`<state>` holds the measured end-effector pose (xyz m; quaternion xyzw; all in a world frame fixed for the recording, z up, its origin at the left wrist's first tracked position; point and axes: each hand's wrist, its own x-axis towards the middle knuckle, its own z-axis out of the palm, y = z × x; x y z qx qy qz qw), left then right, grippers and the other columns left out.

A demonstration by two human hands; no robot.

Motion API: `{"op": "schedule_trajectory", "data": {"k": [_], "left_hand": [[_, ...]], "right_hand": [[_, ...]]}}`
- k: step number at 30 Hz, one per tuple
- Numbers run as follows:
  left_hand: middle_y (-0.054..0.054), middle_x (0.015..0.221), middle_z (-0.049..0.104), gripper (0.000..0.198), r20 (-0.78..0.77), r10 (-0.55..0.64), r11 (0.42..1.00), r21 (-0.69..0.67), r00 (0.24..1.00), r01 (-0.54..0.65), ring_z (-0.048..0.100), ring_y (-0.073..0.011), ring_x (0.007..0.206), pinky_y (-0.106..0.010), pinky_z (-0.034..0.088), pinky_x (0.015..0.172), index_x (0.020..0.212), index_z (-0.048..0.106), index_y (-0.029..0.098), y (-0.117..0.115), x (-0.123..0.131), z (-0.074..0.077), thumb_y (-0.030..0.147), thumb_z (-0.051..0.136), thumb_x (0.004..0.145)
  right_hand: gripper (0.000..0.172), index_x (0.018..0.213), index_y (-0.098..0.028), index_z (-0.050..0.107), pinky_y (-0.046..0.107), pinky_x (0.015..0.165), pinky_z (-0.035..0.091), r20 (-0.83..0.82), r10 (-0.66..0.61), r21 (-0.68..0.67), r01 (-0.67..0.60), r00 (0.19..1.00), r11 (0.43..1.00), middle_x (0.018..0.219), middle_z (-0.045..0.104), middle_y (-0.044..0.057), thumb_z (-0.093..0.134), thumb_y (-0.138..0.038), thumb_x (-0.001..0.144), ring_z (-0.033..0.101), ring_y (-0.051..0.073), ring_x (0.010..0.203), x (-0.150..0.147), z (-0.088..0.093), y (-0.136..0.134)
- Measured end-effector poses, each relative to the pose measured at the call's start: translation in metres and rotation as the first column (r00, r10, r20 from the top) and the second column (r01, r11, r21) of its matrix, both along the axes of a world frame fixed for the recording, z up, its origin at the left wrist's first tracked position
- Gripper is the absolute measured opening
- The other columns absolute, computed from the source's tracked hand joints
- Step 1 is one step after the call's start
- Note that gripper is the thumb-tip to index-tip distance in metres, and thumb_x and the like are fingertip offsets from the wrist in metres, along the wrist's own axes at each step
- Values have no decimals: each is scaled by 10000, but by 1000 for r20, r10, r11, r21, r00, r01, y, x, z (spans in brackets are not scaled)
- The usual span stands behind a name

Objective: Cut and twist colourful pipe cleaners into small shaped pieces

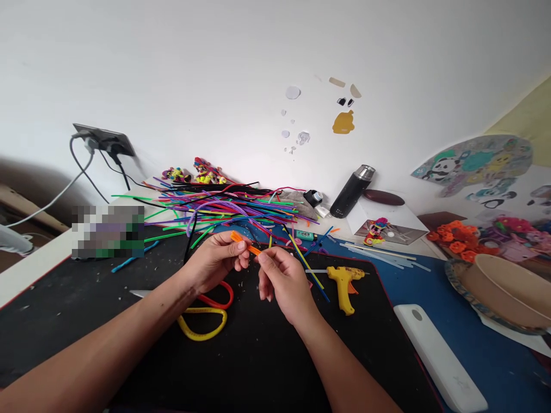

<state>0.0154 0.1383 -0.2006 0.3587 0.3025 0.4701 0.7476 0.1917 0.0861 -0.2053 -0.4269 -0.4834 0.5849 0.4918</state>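
Observation:
Between my two hands runs a short orange pipe cleaner (253, 250), which looks folded or bunched at its left end. My left hand (221, 258) pinches that thicker end between thumb and fingers. The other end is pinched by my right hand (279, 281), close beside the left. Both hands are raised over a black mat (267, 367). Under my left wrist lie scissors with red and yellow handles (202, 325), partly hidden by the forearm. Right of my right hand, a yellow glue gun (344, 284) rests on the mat with a glue stick in its back.
Many coloured pipe cleaners (232, 209) are piled along the wall. A black thermos (352, 192) stands behind, near clear glue sticks (387, 256). At right are a white power bank (439, 355), a brown bowl (508, 287) and orange fuzzy flowers (454, 241).

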Motion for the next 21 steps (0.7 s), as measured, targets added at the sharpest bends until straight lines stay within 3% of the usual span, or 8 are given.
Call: {"op": "schedule_trajectory", "data": {"k": [5,12,21], "left_hand": [[-46,620,735,387,-85,-40,999,-14,996,39,671,-110,523,-150,537,482,769,831,122,4,-4,0,368,1045,560],[-107,722,785,366,-307,-175,982,15,935,189,716,-155,646,-170,554,545,745,828,128,5,-10,1,408,1015,601],[-81,697,773,360,-462,-188,967,67,867,246,699,-156,633,-199,554,558,713,834,156,3,-4,6,448,999,583]], "right_hand": [[373,891,-194,641,203,400,355,80,-32,49,28,996,998,538,549,-60,652,-560,962,520,101,405,2,4,-2],[385,831,-202,631,216,429,388,168,-79,111,60,983,992,528,539,-53,652,-565,959,534,109,427,5,7,-1],[358,786,-211,605,221,446,399,235,-105,158,69,966,985,531,539,-53,631,-506,988,539,110,436,7,4,-1]]}}
